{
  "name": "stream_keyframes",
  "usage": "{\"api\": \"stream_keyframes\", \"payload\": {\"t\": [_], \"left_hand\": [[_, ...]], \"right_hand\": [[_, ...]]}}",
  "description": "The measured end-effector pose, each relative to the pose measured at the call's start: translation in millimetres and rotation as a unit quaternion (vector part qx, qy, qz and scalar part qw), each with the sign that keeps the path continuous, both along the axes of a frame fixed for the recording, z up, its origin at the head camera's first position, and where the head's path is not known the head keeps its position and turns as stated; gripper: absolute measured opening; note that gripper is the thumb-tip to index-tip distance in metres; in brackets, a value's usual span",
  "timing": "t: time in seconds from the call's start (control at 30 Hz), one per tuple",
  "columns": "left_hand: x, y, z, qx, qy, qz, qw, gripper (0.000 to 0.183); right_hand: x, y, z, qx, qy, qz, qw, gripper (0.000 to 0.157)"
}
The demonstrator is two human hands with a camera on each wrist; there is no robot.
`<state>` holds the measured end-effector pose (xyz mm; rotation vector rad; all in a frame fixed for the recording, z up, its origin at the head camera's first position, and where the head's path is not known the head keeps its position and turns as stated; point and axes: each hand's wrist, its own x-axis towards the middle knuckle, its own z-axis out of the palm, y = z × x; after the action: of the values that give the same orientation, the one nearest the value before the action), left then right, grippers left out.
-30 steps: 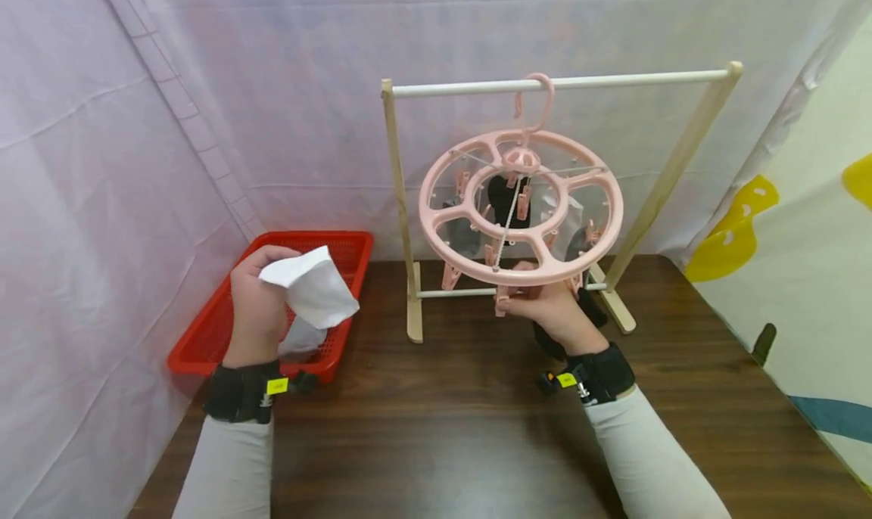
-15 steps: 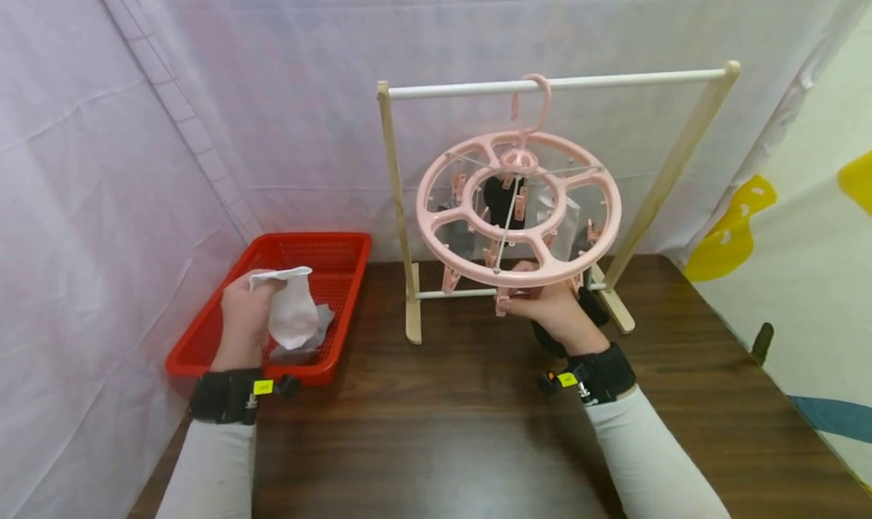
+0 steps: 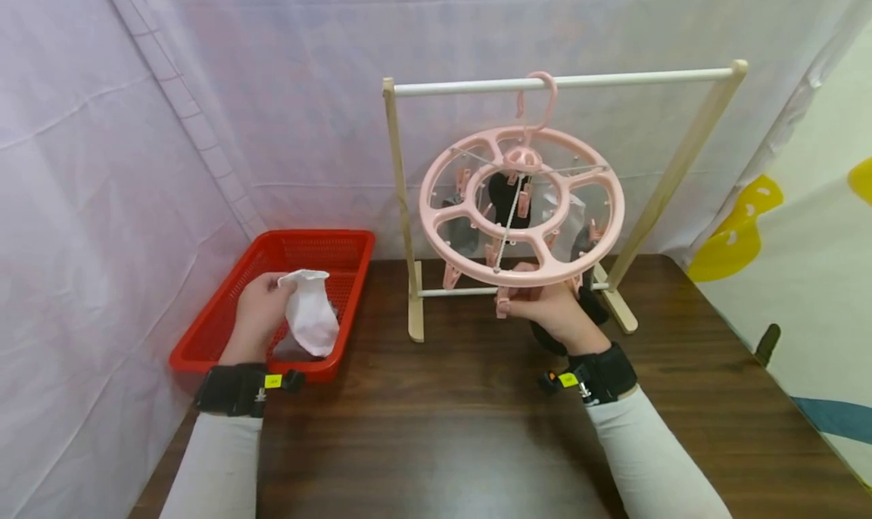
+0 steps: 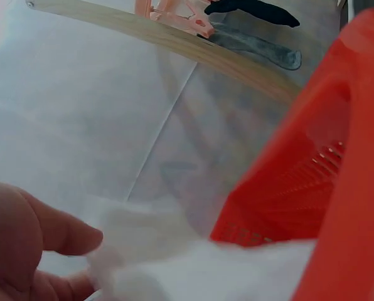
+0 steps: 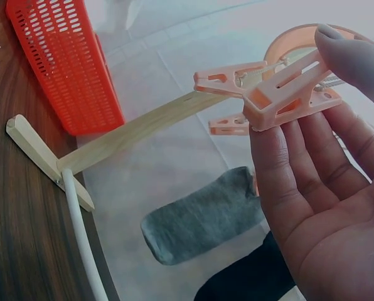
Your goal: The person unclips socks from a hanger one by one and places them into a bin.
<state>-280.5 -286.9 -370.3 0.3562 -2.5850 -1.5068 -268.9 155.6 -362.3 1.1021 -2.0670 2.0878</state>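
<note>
My left hand (image 3: pixel 262 311) pinches a white sock (image 3: pixel 313 318) by its upper edge, and the sock hangs over the red basket (image 3: pixel 194 337). A greyish cloth lies in the basket, partly hidden by the sock. At the front of the round pink drying hanger (image 3: pixel 436 235), my right hand (image 3: pixel 555 311) holds a pink clothespin (image 5: pixel 287 94) between thumb and fingers. No cloth shows in that clothespin. Behind the ring hang a black sock (image 3: pixel 502 197), a grey sock (image 5: pixel 203 216) and a white one (image 3: pixel 568 220).
The hanger hooks over the white bar (image 3: pixel 633 79) of a wooden stand (image 3: pixel 398 194). Its feet rest on the dark brown table (image 3: pixel 436 428). White curtains stand behind and to the left. Yellow shapes (image 3: pixel 732 247) mark the pale surface at right.
The left hand has lowered the white sock and turned it from tilted outward to hanging down over the basket, then shifted slightly right. The right hand keeps its hold on the clothespin.
</note>
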Motion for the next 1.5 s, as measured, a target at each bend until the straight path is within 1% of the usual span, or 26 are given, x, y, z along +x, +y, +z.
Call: {"api": "stream_keyframes", "payload": {"t": [0.07,0.13,0.2,0.4,0.53,0.67,0.87,0.97,1.07,1.13,1.2,1.27,1.33,1.4,1.5], "left_hand": [[-0.3,1,0.9,0.023,-0.018,0.009,0.9995,0.054],[-1.0,2,1.4,0.036,-0.027,0.02,0.9988,0.056],[-1.2,3,2.1,0.035,-0.03,0.027,0.9986,0.055],[-1.2,6,4.2,0.018,-0.019,0.043,0.9987,0.057],[-0.7,8,5.1,0.014,-0.016,0.042,0.9989,0.063],[-1.3,11,4.8,0.006,-0.011,0.032,0.9994,0.065],[-4.0,23,2.3,0.0,0.025,-0.006,0.9997,0.061],[-3.2,30,1.0,0.001,0.051,-0.01,0.9986,0.058],[0.4,36,0.7,-0.004,0.095,-0.006,0.9955,0.053],[3.3,41,0.7,-0.006,0.142,-0.002,0.9899,0.046],[6.9,47,0.7,-0.012,0.193,0.003,0.981,0.04],[10.7,55,0.8,-0.02,0.25,0.007,0.968,0.034],[14.0,65,1.5,-0.037,0.296,0.003,0.9544,0.029],[16.4,77,3.3,-0.058,0.331,-0.008,0.9416,0.028],[19.2,99,8.4,-0.099,0.371,-0.029,0.9228,0.03]], "right_hand": [[0.3,0,0.4,0.002,0.004,0.0,1.0,0.014],[0.7,1,1.1,0.003,0.009,0.001,1.0,0.014],[1.0,1,1.7,0.004,0.013,0.003,1.0,0.014],[0.0,2,2.3,0.002,0.024,0.003,1.0,0.014],[-0.4,3,2.1,-0.003,0.027,0.004,1.0,0.014],[0.3,3,2.2,-0.01,0.02,0.007,1.0,0.015],[0.7,5,3.5,-0.012,0.014,0.009,1.0,0.014],[-0.2,5,2.9,-0.011,0.016,0.006,1.0,0.014],[-4.4,6,-2.5,-0.008,0.02,0.0,1.0,0.014],[-8.4,6,-7.6,-0.012,0.025,-0.001,1.0,0.015],[-11.5,7,-12.2,-0.016,0.029,-0.001,0.999,0.015],[-12.1,6,-13.4,-0.021,0.033,0.002,0.999,0.015],[-10.1,4,-11.6,-0.024,0.035,0.002,0.999,0.016],[-7.2,3,-8.5,-0.026,0.035,0.001,0.999,0.017],[-2.2,1,-2.9,-0.025,0.037,-0.002,0.999,0.017]]}}
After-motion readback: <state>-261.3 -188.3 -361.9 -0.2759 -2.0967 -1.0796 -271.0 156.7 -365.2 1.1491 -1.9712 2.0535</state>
